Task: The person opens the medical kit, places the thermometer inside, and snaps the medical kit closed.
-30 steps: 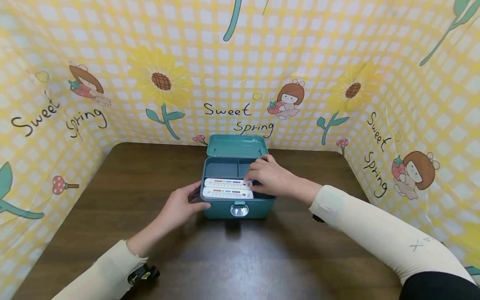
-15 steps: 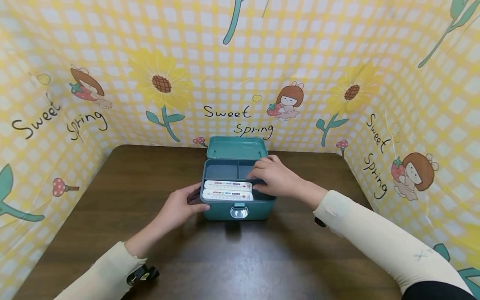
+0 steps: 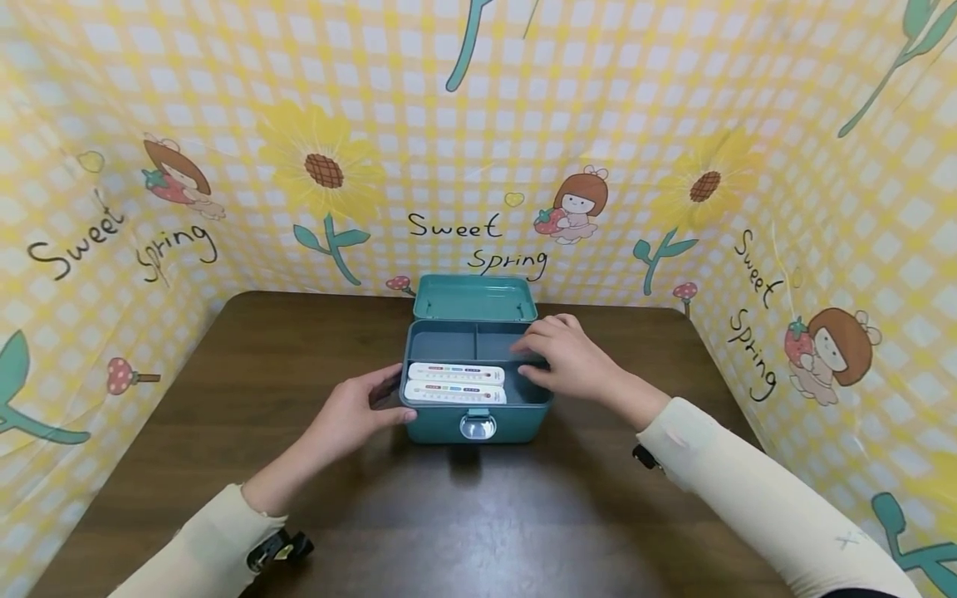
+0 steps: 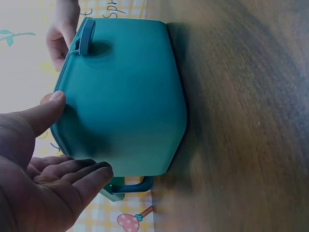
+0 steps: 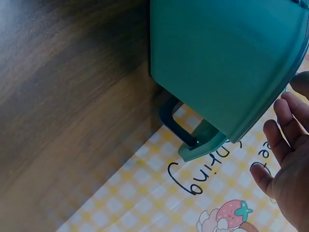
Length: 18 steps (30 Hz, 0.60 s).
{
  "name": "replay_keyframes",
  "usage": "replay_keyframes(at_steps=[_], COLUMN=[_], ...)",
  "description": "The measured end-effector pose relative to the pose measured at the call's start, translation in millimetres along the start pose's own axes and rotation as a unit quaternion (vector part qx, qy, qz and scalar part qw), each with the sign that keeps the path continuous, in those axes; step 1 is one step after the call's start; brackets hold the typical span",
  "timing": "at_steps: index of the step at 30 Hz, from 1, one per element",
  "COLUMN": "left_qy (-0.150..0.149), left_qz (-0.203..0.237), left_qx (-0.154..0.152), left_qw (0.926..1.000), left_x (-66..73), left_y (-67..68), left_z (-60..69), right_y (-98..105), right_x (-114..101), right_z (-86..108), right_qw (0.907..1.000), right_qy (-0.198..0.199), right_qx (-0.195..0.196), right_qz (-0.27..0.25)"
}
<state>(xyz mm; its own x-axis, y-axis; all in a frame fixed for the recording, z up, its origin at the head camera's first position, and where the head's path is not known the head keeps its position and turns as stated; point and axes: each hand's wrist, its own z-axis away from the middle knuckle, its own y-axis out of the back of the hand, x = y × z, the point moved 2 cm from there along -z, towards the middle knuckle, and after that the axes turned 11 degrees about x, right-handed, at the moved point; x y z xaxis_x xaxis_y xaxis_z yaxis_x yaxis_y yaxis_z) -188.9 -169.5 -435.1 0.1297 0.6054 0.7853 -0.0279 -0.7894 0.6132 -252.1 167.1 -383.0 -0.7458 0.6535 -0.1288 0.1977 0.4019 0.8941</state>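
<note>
A teal box [image 3: 441, 425] stands on the table with its lid [image 3: 475, 297] raised at the back. Inside its front compartment, two long white pieces [image 3: 456, 374] with coloured labels and scale-like marks lie side by side toward the left. My left hand [image 3: 360, 413] rests at the box's left side, thumb at the front corner; in the left wrist view its fingers extend beside the wall. Over the right part of the box is my right hand [image 3: 570, 355], fingers loosely bent and holding nothing, apart from the white pieces. In the right wrist view its fingers [image 5: 285, 123] are spread near the rim.
A clear latch [image 3: 477, 427] is on the box's front. Dividers [image 3: 476, 341] split its back part. A dark carry handle [image 5: 176, 123] hangs behind the box. Yellow checked cloth [image 3: 463, 124] walls in the brown wooden table [image 3: 299, 332] at the back and sides.
My right hand has drawn back to the right, from the right end of the white pieces toward the box's right rim. The left hand and the box stay almost where they were.
</note>
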Motion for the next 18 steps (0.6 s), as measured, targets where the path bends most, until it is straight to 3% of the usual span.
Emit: replay_keyframes(at_steps=[7, 18], left_qy=[-0.004, -0.009], left_qz=[0.009, 0.028], left_qx=[-0.009, -0.014], left_qw=[0.9999, 0.9995], left_x=[0.6, 0.3], left_y=[4.7, 6.8], left_z=[-1.5, -5.2], right_y=[0, 0], right_x=[5, 15], right_z=[4.6, 13.3], right_qw=[0.9984, 0.9938], right_qy=[-0.052, -0.093], right_qx=[0.012, 0.041], right_qz=[-0.016, -0.044])
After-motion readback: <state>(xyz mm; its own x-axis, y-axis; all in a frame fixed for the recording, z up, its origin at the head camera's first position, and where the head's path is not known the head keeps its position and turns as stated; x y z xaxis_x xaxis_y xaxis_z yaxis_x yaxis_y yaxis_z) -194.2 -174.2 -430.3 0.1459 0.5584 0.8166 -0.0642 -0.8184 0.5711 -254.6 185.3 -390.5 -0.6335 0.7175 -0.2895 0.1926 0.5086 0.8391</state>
